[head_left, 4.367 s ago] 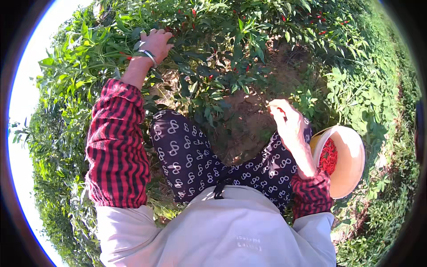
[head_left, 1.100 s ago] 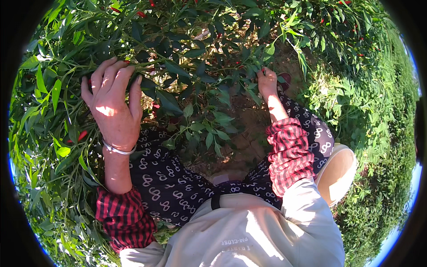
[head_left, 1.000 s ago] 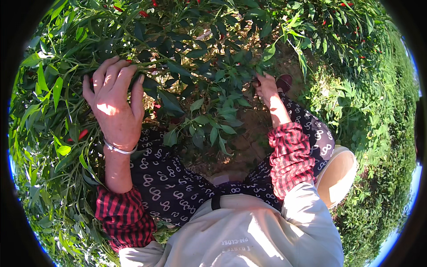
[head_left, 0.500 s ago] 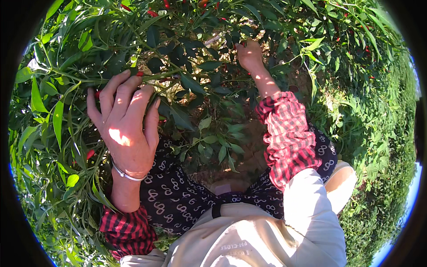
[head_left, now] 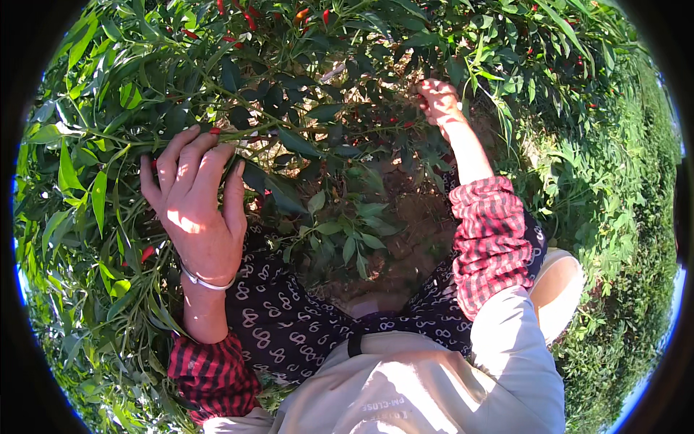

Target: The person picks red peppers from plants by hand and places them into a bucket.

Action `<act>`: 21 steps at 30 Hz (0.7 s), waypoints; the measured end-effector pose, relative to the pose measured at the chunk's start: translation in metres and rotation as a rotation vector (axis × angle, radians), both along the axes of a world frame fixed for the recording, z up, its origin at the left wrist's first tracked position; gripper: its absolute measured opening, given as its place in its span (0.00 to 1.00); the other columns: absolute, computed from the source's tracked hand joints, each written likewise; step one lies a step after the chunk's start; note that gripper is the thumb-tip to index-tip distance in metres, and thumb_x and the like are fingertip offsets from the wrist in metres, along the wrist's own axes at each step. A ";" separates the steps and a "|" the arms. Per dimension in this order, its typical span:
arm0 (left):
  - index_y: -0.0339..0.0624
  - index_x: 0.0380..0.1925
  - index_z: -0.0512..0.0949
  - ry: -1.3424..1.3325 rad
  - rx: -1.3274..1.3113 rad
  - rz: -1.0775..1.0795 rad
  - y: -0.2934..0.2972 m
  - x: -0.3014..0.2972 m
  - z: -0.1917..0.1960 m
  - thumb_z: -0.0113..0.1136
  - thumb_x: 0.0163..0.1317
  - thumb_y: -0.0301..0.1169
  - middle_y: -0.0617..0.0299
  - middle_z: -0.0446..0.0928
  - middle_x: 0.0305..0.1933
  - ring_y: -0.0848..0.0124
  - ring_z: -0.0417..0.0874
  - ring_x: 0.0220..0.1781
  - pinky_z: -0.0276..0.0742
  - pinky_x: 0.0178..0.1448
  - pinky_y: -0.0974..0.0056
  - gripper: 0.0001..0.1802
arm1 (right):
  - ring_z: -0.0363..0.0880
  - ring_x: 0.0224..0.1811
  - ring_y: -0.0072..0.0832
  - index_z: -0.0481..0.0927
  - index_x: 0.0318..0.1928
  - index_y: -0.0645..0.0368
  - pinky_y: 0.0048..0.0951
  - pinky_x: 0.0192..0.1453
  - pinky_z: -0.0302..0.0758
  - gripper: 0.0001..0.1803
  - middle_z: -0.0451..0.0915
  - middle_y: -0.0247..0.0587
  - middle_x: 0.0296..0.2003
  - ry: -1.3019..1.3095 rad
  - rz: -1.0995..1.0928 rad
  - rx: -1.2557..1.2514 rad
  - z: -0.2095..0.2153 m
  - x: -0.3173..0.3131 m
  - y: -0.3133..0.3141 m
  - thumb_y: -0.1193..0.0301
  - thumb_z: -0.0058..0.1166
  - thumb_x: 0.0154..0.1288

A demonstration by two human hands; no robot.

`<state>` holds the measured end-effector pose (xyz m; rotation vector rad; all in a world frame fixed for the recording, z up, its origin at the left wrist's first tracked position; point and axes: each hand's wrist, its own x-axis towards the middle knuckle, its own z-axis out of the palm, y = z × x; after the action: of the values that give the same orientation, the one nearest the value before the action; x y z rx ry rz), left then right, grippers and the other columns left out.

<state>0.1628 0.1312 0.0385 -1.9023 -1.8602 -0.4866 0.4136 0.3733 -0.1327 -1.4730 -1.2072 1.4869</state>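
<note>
Pressed the left hand (head_left: 194, 210) flat and open, fingers spread, against a green stem (head_left: 246, 134) at middle left of the frame; gripped nothing, only parted the leaves. Reached the right hand (head_left: 439, 101) deep into the chilli plant (head_left: 340, 217) at upper centre-right, fingers curled among the foliage. Could not tell whether closed on a fruit or merely brushing leaves.

Found small red chillies (head_left: 396, 120) just left of that hand, half hidden in shade. Saw more ripe pods (head_left: 249, 20) along the top edge, and a lone chilli (head_left: 147, 253) low at the left, near the left wrist and its thin bracelet (head_left: 206, 282). Noted a pale bucket (head_left: 560, 289) at lower right, behind the checked sleeve (head_left: 491, 246), well apart from both hands.

Judged several risks:
- Could have snapped or bent the stem by leaning too hard with the open palm.
- Could have let the branch whip back across the reaching arm by easing off too soon.
- Could have torn a twig, or stripped unripe fruit, by tugging blind in the shade.
- Could have lost a loosened pod on the bare soil (head_left: 416, 239) at centre, with the bucket so far from the picking hand.
- Could have tipped the bucket with the right elbow.
</note>
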 end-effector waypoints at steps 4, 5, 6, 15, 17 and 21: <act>0.42 0.36 0.75 0.039 0.037 0.003 -0.001 -0.006 -0.002 0.56 0.54 0.27 0.61 0.75 0.44 0.61 0.70 0.55 0.52 0.63 0.48 0.09 | 0.59 0.13 0.13 0.69 0.29 0.56 0.14 0.13 0.54 0.14 0.70 0.29 0.18 0.236 0.066 -0.059 0.023 -0.002 -0.069 0.59 0.49 0.63; 0.42 0.37 0.76 0.066 0.047 0.003 -0.001 -0.008 -0.003 0.57 0.54 0.27 0.62 0.75 0.44 0.62 0.70 0.55 0.53 0.63 0.48 0.09 | 0.59 0.13 0.12 0.71 0.28 0.56 0.14 0.13 0.53 0.14 0.69 0.29 0.17 0.255 0.101 0.012 0.027 -0.010 -0.090 0.59 0.49 0.64; 0.43 0.37 0.76 0.072 0.052 0.011 0.000 -0.008 -0.004 0.57 0.54 0.28 0.63 0.76 0.44 0.62 0.71 0.55 0.53 0.62 0.48 0.09 | 0.58 0.13 0.11 0.72 0.28 0.56 0.15 0.13 0.51 0.15 0.68 0.28 0.16 0.270 0.128 0.085 0.032 -0.018 -0.110 0.59 0.48 0.64; 0.45 0.36 0.76 0.086 0.086 0.013 -0.003 0.000 0.000 0.58 0.55 0.29 0.64 0.76 0.42 0.63 0.71 0.54 0.53 0.62 0.48 0.08 | 0.80 0.28 0.43 0.72 0.36 0.65 0.38 0.30 0.75 0.10 0.78 0.46 0.22 -0.799 0.754 0.821 0.040 -0.115 -0.175 0.78 0.50 0.49; 0.45 0.37 0.76 0.084 0.081 0.012 -0.004 0.001 0.002 0.58 0.55 0.29 0.64 0.76 0.42 0.63 0.71 0.54 0.53 0.62 0.48 0.08 | 0.80 0.28 0.42 0.74 0.34 0.63 0.39 0.31 0.75 0.09 0.79 0.46 0.23 -0.805 0.765 0.823 0.016 -0.122 -0.167 0.77 0.50 0.49; 0.46 0.35 0.76 0.042 0.097 -0.014 -0.001 0.000 0.000 0.59 0.53 0.31 0.65 0.76 0.41 0.63 0.71 0.53 0.52 0.62 0.44 0.08 | 0.77 0.29 0.46 0.73 0.31 0.62 0.42 0.31 0.71 0.06 0.76 0.50 0.22 -0.633 0.649 0.627 0.007 -0.108 -0.167 0.71 0.50 0.58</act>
<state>0.1627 0.1301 0.0385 -1.8484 -1.7655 -0.5281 0.3059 0.2060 -0.1253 -1.1715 -2.4416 0.8288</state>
